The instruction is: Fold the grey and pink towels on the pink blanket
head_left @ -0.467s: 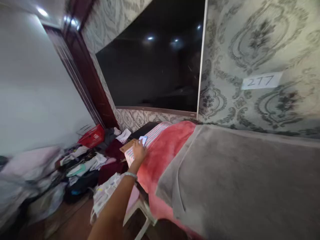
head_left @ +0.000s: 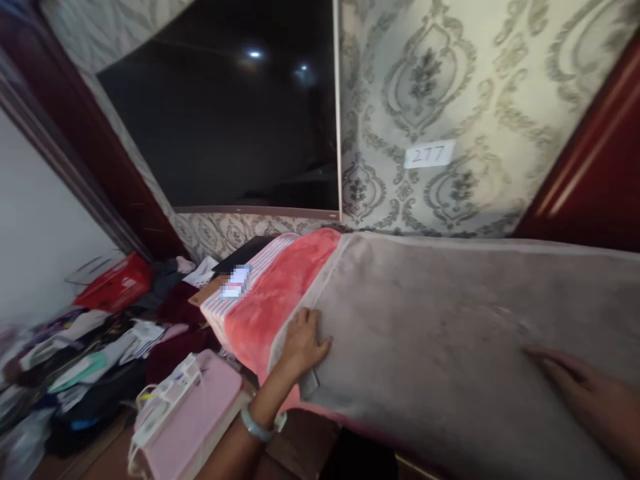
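Observation:
My left hand [head_left: 305,343], with a pale bracelet at the wrist, grips the near edge of a grey fleece blanket [head_left: 425,333]. My right hand [head_left: 575,380] lies flat on that blanket at the far right, holding nothing. Beyond my left hand, a coral-red fleece blanket [head_left: 270,300] runs toward the wall. On its striped cloth border [head_left: 260,267] rests a phone [head_left: 236,281] with a blurred screen, untouched by either hand.
A pink-topped stool [head_left: 220,387] with a white patterned item stands below my left forearm. Heaped clothes [head_left: 100,353] and a red basket [head_left: 115,283] lie on the left. A large dark glossy panel [head_left: 220,113] and patterned wallpaper with a paper label [head_left: 429,155] stand ahead.
My left hand has moved from the phone to the grey blanket's edge, leaving the phone on the striped cloth. My right hand has entered view. The whole scene has shifted left.

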Motion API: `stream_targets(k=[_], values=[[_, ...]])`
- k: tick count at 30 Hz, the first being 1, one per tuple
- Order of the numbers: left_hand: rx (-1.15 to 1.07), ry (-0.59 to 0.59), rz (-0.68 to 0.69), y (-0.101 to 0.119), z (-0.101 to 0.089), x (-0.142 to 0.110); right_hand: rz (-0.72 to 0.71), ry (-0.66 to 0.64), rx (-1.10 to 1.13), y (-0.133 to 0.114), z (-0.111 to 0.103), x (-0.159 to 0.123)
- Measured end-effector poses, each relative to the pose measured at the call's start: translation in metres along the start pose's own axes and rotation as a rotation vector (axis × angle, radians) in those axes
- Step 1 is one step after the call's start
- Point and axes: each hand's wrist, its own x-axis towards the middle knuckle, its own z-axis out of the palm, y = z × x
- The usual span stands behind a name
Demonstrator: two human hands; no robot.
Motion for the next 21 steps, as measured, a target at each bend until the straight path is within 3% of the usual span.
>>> stream_targets(k=[4, 7, 11, 16, 21], values=[[-0.028, -0.021, -0.101, -0.008, -0.002, 0.003, 0.172, -0.068, 0.164, -0.026, -0.013, 0.000], [-0.081, 0.015, -0.126, -0.014, 0.001, 0.003, 0.171, -0.066, 0.218, -0.038, -0.017, 0.000], [-0.173, 0.100, -0.149, -0.026, 0.006, 0.002, 0.131, -0.036, 0.237, -0.033, -0.014, -0.001], [-0.478, 0.187, -0.183, -0.042, -0.001, 0.002, 0.114, -0.021, 0.227, -0.021, -0.006, 0.001], [-0.921, 0.099, -0.260, -0.047, -0.021, -0.004, 0.104, -0.034, 0.232, -0.015, -0.001, 0.004]])
